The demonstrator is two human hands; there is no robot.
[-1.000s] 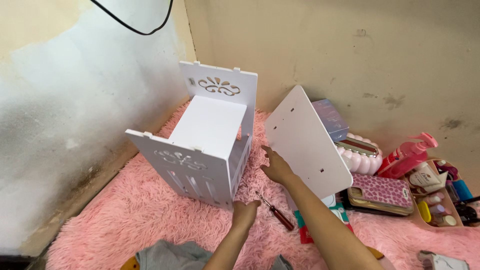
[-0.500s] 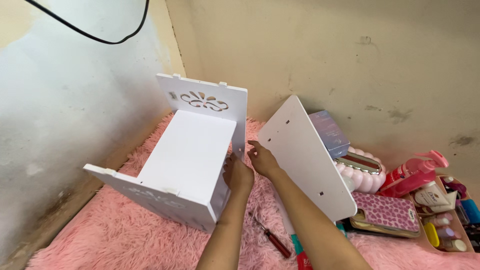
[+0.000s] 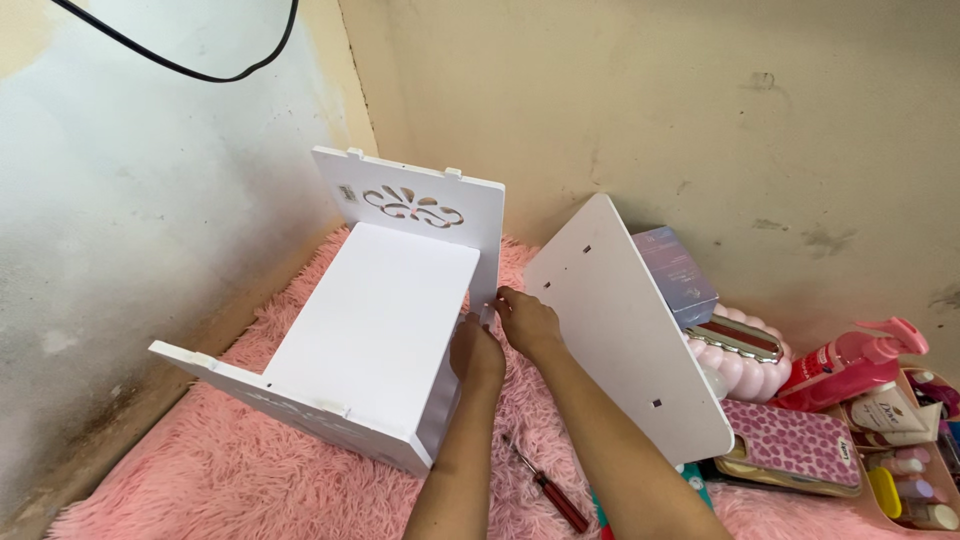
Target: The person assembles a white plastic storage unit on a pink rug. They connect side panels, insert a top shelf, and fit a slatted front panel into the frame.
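A partly built white shelf unit (image 3: 370, 330) lies on its side on a pink fluffy rug (image 3: 200, 470), with carved end panels standing up at its far and near ends. My left hand (image 3: 476, 352) rests on the right edge of its flat board. My right hand (image 3: 527, 322) is just beside it, fingers pinched at the lower corner of the far carved panel (image 3: 410, 205). What the fingers hold is too small to make out. A loose white board (image 3: 625, 320) with small holes leans tilted just right of my hands.
A red-handled screwdriver (image 3: 550, 490) lies on the rug below my arms. Behind the leaning board are a box (image 3: 675, 270), a pink scalloped case (image 3: 740, 360), a patterned phone (image 3: 790, 445), a pink pump bottle (image 3: 850, 365) and a tray of cosmetics (image 3: 910, 450). Walls close in at the left and back.
The view has moved closer. My left hand rose from the rug near the screwdriver to the shelf's right edge, and my right hand left the leaning board for the far panel's corner.
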